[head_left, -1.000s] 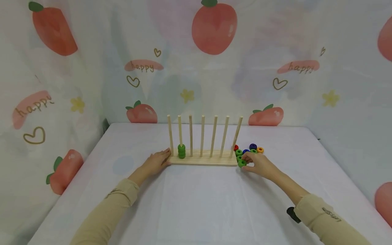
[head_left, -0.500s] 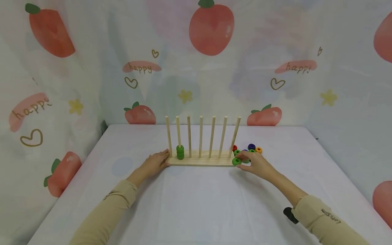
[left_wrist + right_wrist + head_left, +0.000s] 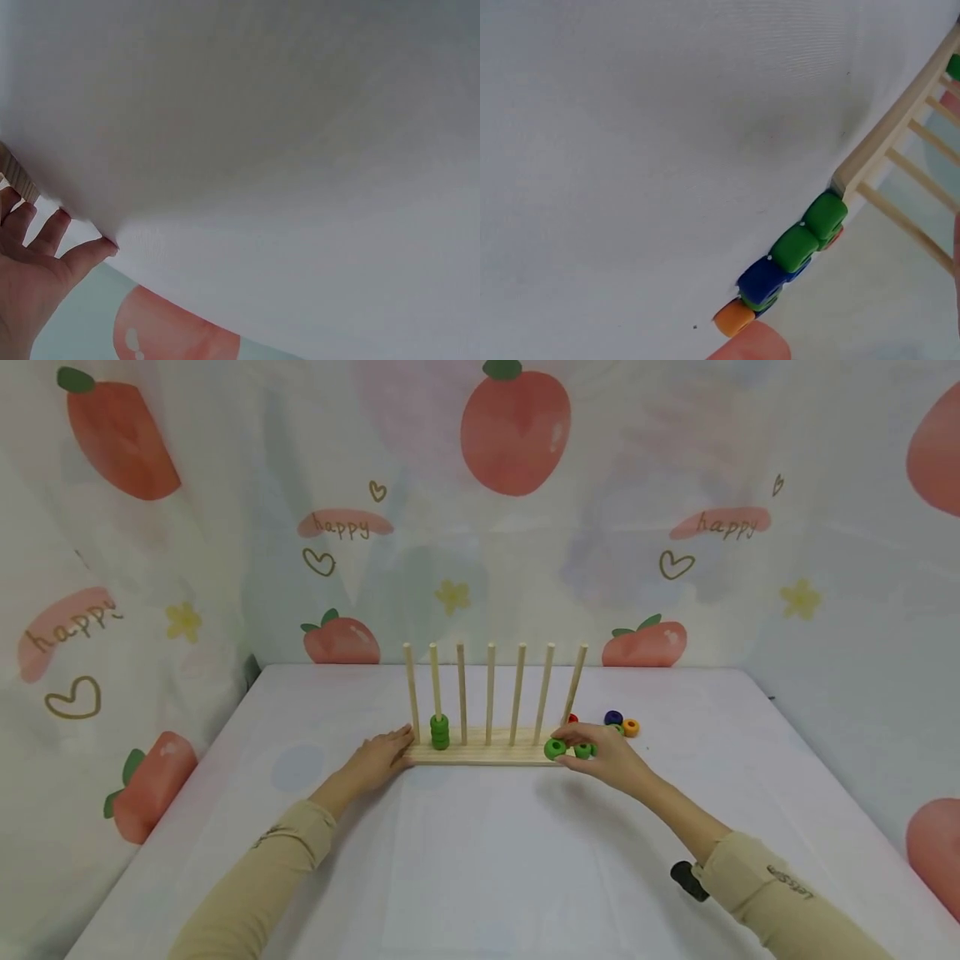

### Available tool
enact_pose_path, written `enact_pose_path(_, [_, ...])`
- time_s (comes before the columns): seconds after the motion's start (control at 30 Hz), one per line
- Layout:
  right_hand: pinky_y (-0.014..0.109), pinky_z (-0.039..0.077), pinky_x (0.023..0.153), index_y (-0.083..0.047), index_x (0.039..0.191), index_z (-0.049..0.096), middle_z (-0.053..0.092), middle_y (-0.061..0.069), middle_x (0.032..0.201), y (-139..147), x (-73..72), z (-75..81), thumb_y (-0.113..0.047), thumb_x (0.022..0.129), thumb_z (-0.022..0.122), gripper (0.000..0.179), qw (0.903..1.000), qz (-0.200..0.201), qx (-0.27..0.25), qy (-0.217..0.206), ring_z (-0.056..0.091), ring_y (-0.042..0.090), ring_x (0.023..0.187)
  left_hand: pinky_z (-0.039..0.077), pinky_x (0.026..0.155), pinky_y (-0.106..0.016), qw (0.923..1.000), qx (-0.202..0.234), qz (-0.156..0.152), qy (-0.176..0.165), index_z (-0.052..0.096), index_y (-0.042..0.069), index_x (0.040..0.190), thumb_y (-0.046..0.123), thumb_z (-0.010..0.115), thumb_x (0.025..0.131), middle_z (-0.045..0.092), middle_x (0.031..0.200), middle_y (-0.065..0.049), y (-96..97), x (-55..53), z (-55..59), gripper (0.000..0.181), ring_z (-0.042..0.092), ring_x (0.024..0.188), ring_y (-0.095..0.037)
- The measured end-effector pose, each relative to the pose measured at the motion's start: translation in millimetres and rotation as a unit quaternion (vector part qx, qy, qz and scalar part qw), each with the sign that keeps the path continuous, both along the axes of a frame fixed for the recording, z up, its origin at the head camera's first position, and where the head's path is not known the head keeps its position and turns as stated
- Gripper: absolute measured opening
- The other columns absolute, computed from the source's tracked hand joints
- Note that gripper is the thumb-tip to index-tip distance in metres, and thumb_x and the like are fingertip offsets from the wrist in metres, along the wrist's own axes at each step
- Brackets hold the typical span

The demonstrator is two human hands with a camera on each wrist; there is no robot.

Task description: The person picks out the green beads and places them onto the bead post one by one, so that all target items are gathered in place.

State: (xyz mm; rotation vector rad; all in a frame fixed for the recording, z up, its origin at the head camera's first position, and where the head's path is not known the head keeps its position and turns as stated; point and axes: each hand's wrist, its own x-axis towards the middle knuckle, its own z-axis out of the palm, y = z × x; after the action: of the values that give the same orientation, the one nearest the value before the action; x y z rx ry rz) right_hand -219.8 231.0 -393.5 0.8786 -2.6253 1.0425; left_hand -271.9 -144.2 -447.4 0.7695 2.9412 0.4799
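A wooden peg rack (image 3: 480, 755) with a row of upright pegs stands on the table; a stack of green beads (image 3: 439, 732) sits on its second peg from the left. My left hand (image 3: 377, 757) rests against the rack's left end, fingers extended and thumb toward the front. Between thumb and fingertips my right hand (image 3: 611, 760) pinches a green bead (image 3: 555, 748), which overlaps the right part of the base in the head view. That bead is out of sight in the right wrist view, where only a fingertip (image 3: 754, 345) and a sliver of another finger show.
Loose beads lie beside the rack's right end, partly behind my right hand: green ones (image 3: 826, 215), a dark blue one (image 3: 613, 717), an orange one (image 3: 631, 727) and a red one (image 3: 573, 718). A patterned cloth (image 3: 525, 568) hangs behind the white table (image 3: 465, 860).
My right hand has moved left with the green bead, from the loose beads to over the rack's right end. The left hand stays at the left end.
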Motion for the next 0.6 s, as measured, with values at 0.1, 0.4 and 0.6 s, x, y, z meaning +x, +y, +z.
enact_pose_path(0.1, [0.038,0.056,0.079,-0.001,0.105,0.067,0.071,0.009,0.097,-9.0,-0.1,1.4,-0.006,0.079,0.075,0.028,0.9999,0.011,0.004,0.008,0.067,0.021,0.086,0.032,0.095,-0.072,1.0000,0.002,0.003,0.003,0.042,-0.003,0.139,0.030,0.051,0.097,0.036,0.149,-0.017,-1.8,0.9,-1.0,0.054,0.042,0.129,-0.044])
enact_pose_path(0.4, [0.041,0.055,0.080,0.001,0.106,0.065,0.072,0.011,0.098,-30.1,-6.4,5.5,-0.003,0.078,0.075,0.030,0.9963,0.073,0.001,0.046,0.067,0.022,0.086,0.027,0.097,-0.073,0.9998,0.016,0.006,-0.014,0.040,0.000,0.141,0.033,0.050,0.096,0.032,0.152,-0.014,-0.9,-5.2,-6.3,0.057,0.039,0.131,-0.044])
enact_pose_path(0.6, [0.042,0.055,0.080,0.005,0.110,0.064,0.070,0.017,0.103,-44.0,-14.9,12.9,-0.001,0.079,0.074,0.033,0.9946,0.089,-0.018,0.051,0.068,0.025,0.087,0.030,0.096,-0.073,1.0000,0.001,0.002,-0.010,0.040,-0.001,0.141,0.034,0.050,0.096,0.033,0.151,-0.016,-0.1,-7.4,-5.3,0.057,0.040,0.130,-0.045])
